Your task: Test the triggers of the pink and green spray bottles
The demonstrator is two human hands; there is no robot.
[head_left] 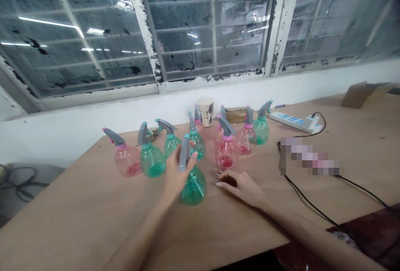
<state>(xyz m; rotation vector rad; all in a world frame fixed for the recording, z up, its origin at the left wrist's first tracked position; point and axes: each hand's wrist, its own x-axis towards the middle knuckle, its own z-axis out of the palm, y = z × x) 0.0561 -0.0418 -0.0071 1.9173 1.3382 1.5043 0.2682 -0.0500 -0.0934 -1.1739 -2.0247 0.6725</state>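
Note:
My left hand (pixel 175 170) is wrapped round the neck of a green spray bottle (pixel 194 190) with a grey trigger head, in front of the other bottles. To its right, my right hand (pixel 245 187) rests low by the table with thumb and fingers apart and nothing between them. Just beyond those fingertips stands a pink spray bottle (pixel 225 154) with a little liquid in it. Left of my left hand are another green spray bottle (pixel 152 162) and a pink spray bottle (pixel 128 162). Several more pink and green ones stand behind.
A paper cup (pixel 206 113) and a brown taped package (pixel 236 115) sit near the wall. At the right lie a white power strip (pixel 295 122), black cables (pixel 308 200) and a blurred-out object (pixel 309 156). A cardboard box (pixel 356 95) stands at the far right of the table (pixel 78 204).

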